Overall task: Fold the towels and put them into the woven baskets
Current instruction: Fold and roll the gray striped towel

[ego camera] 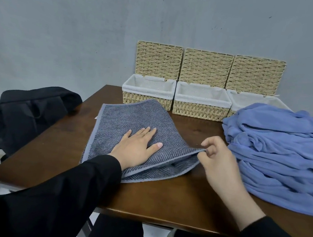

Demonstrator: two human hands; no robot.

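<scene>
Now — left hand (135, 147) flat on grey towel (125, 119) | right hand (216, 158) fingers (207, 142) pinch its folded corner

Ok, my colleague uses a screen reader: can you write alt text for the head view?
A person's left hand presses flat on a grey towel on a wooden table, while the right hand pinches its folded edge. Three open woven baskets stand behind, with a pile of blue towels at right.
</scene>
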